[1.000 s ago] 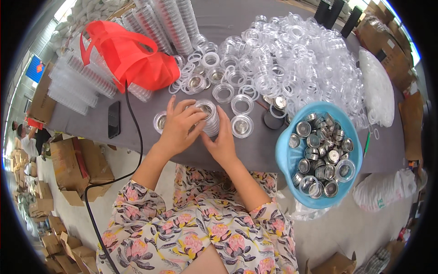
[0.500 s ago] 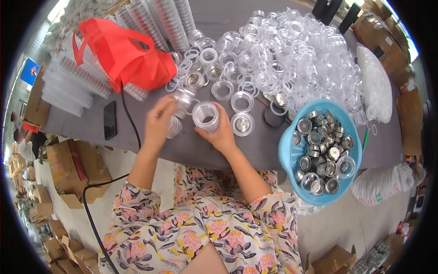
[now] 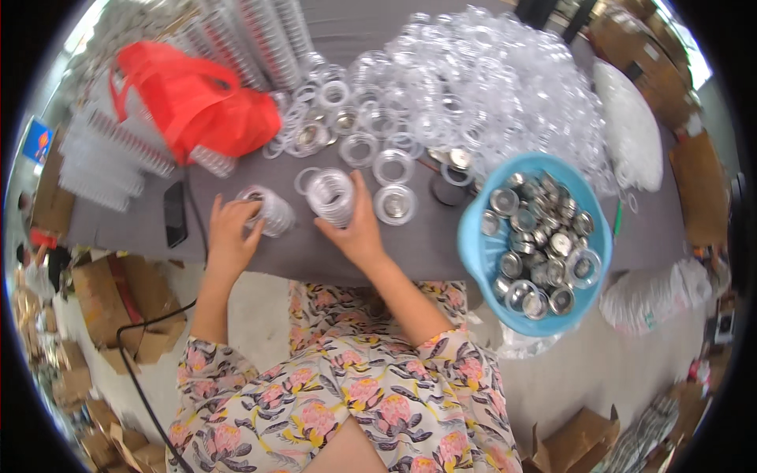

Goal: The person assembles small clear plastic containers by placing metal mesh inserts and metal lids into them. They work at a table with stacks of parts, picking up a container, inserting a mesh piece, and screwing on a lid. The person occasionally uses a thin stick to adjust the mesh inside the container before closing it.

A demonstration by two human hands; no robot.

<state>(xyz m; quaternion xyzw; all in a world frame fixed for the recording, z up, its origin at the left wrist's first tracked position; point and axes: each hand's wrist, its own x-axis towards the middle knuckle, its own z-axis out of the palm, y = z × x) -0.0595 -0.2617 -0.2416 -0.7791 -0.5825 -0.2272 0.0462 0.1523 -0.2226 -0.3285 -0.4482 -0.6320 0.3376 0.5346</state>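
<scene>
Clear plastic jars are in both hands now, split into two short stacks where a second ago both hands were closed together around a single one near the table's front edge. One stack of clear jars (image 3: 331, 197) stands by the right hand (image 3: 356, 229), whose fingers curl loosely around its right side with the thumb at its near side; it looks like ribbed, see-through rings piled on each other. The left hand (image 3: 229, 232) has moved out to the left and rests its fingertips on a second clear stack (image 3: 268, 211) lying tilted on the grey table (image 3: 426, 236), fingers spread and only half closed. This suggests a finished stack being set aside while the next is kept going. Just beyond lie loose clear lids (image 3: 394, 203); far back, a big heap of clear jars (image 3: 489, 79). At right sits a blue basin (image 3: 587, 315) of metal tins, at far left a red bag (image 3: 197, 102), and a black phone (image 3: 175, 213) lies left of the left hand.
</scene>
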